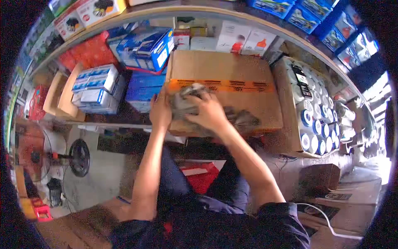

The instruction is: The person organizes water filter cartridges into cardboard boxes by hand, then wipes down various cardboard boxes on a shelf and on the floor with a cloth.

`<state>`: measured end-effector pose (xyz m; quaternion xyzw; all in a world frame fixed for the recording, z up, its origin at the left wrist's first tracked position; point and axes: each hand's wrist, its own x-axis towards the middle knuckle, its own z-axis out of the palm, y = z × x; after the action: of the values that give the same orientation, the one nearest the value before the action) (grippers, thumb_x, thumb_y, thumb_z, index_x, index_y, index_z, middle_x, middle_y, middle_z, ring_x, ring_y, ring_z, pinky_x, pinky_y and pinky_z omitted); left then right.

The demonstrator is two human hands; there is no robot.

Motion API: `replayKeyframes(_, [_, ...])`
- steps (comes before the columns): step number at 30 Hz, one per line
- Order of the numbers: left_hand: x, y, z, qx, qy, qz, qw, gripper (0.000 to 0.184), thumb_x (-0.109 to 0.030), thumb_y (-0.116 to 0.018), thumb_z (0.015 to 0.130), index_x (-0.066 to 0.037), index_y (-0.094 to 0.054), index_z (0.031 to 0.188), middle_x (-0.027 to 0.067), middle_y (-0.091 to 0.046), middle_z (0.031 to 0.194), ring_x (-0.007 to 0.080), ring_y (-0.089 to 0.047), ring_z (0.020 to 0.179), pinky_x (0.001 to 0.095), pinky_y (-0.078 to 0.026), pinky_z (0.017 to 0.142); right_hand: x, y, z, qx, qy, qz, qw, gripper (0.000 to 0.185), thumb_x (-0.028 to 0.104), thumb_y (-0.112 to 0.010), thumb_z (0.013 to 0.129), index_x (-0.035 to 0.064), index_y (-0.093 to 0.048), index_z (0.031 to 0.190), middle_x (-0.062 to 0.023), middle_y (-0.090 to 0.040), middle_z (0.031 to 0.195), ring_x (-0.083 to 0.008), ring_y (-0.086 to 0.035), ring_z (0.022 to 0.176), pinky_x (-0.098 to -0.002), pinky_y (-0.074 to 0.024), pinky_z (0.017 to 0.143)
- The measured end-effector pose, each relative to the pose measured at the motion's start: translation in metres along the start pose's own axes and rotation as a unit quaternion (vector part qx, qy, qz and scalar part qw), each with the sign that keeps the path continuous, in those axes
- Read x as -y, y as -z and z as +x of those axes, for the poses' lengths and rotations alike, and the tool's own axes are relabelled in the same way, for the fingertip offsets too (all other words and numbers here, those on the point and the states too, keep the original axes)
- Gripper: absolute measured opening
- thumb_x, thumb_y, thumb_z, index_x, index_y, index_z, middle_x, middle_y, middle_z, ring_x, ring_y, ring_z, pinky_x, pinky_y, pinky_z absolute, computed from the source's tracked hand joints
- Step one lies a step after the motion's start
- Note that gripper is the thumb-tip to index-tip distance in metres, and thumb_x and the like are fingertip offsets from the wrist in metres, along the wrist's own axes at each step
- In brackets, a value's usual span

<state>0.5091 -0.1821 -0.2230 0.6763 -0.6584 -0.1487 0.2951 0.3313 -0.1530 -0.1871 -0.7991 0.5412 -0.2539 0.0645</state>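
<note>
A large cardboard box (224,66) with an orange printed tape strip (244,86) lies flat on the shelf in front of me. My right hand (209,111) is closed on a crumpled grey cloth (182,103) on the box's left part, blurred by motion. Against the box's left edge rests my left hand (161,110), its fingers pointing up and apart. The cloth's trailing part shows to the right of my right wrist, over the lower part of the box.
An open carton of white rolls (317,120) stands right of the box, a dark phone-like item (302,81) on top. Blue boxes (145,47) and white-blue packs (97,83) sit left. A fan (78,157) stands lower left.
</note>
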Motion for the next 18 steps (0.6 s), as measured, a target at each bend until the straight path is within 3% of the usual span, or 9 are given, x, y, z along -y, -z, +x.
replayKeyframes(5, [-0.002,0.004,0.001,-0.012,-0.053,-0.036,0.998,0.039,-0.023,-0.036,0.089,-0.019,-0.036,0.128,0.0077,-0.047,0.122,0.0393,-0.037,0.113,0.0444,-0.036,0.090,0.026,0.006,0.007,0.002,-0.041,-0.019,0.999,0.057,0.032,-0.069,0.055,0.0232,-0.055,0.110,-0.0146,-0.050,0.110,-0.0333,-0.047,0.101,-0.0432,-0.0420,0.084])
replayKeyframes(7, [-0.006,0.005,0.001,0.010,0.006,0.015,1.000,0.038,-0.023,-0.035,0.090,-0.019,-0.036,0.128,0.0079,-0.049,0.120,0.0384,-0.037,0.114,0.0443,-0.036,0.090,0.015,0.016,0.000,0.012,-0.055,-0.019,0.998,0.057,0.030,-0.069,0.054,0.0221,-0.056,0.109,-0.0134,-0.050,0.109,-0.0328,-0.047,0.101,-0.0424,-0.0426,0.084])
replayKeyframes(11, [0.017,-0.012,0.009,-0.023,-0.084,0.039,0.995,0.039,-0.026,-0.035,0.090,-0.015,-0.037,0.127,0.0092,-0.049,0.120,0.0365,-0.037,0.115,0.0426,-0.035,0.092,-0.022,0.032,-0.021,0.003,-0.084,-0.045,0.995,0.056,0.026,-0.069,0.055,0.0188,-0.056,0.108,-0.0128,-0.050,0.113,-0.0324,-0.046,0.103,-0.0406,-0.0439,0.084])
replayKeyframes(18, [0.005,-0.003,0.005,-0.021,-0.052,0.015,0.998,0.041,-0.029,-0.037,0.090,-0.014,-0.036,0.128,0.0080,-0.044,0.126,0.0361,-0.037,0.115,0.0428,-0.035,0.093,-0.109,0.090,-0.075,-0.039,-0.291,-0.028,0.956,0.059,0.019,-0.073,0.054,0.0119,-0.054,0.110,-0.0160,-0.050,0.114,-0.0328,-0.049,0.104,-0.0380,-0.0413,0.087])
